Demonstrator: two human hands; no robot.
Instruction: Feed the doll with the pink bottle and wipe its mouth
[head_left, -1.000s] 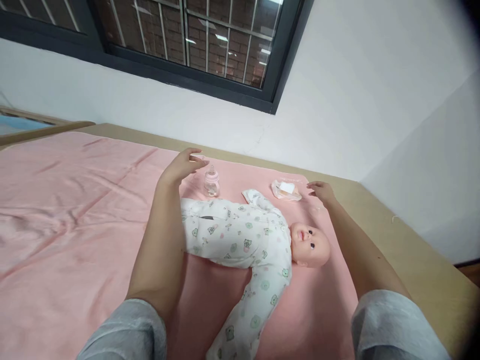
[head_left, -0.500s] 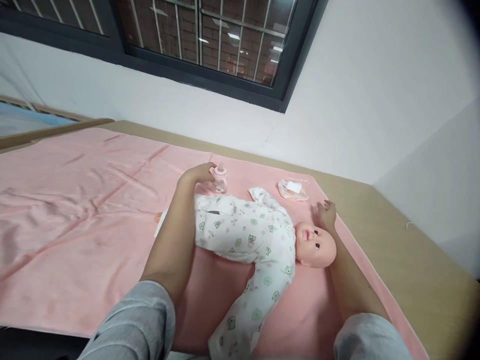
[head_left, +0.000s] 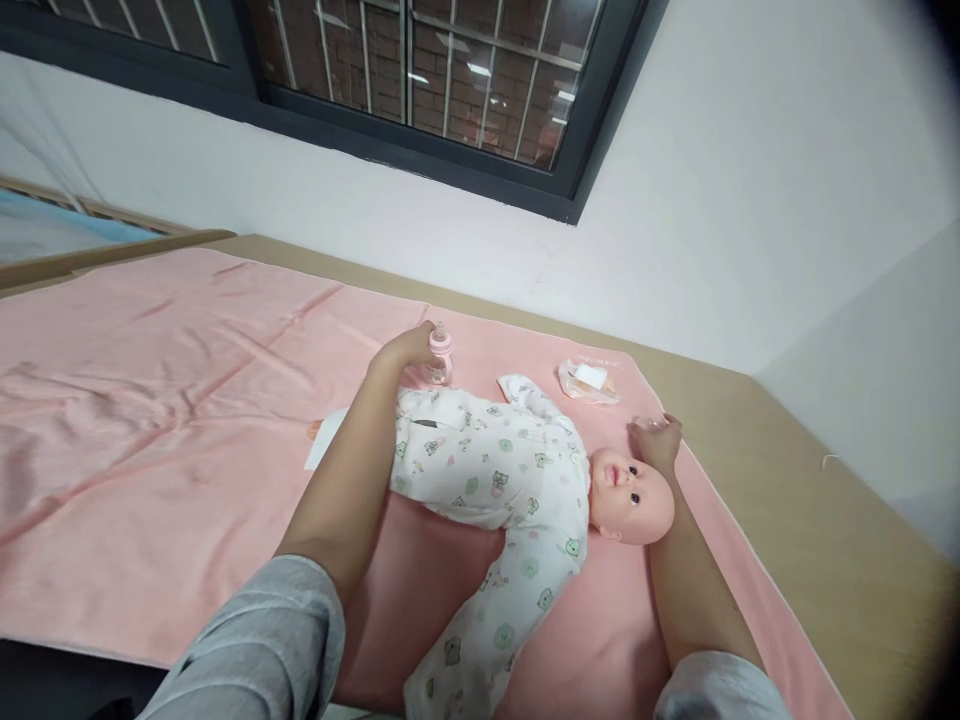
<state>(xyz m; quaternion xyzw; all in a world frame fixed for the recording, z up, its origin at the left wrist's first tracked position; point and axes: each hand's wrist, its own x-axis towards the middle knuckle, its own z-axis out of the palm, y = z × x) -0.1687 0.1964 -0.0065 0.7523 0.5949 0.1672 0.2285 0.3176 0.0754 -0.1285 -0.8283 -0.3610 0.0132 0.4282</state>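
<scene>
— What have your hands got?

— My left hand (head_left: 409, 350) is curled round the small pink plastic baby bottle with its clear teat (head_left: 439, 355), which stands upright on the pink fleece blanket (head_left: 150, 400) at twelve o'clock from the doll's middle. Fingers wrap its far side, so I judge the grip closed on it, though only loosely. My right hand (head_left: 658, 440) sits at one o'clock of the doll's head, fingertips pinched on something small and clear; I cannot tell what it is.

— And the doll?

— The bald plastic baby doll in a white printed sleepsuit (head_left: 510, 480) lies on its back between my forearms, head toward three o'clock.

— What could go wrong?

— The bottle is narrow and the blanket soft and creased. If I lift with so little of my palm on it, it may tip and roll toward the doll's sleeve. My left forearm lies across the doll's legs, so pulling back could drag the suit. The opened white wipe packet (head_left: 590, 380), at eleven o'clock of my right hand, could be knocked along the wooden bench (head_left: 825, 540).
</scene>
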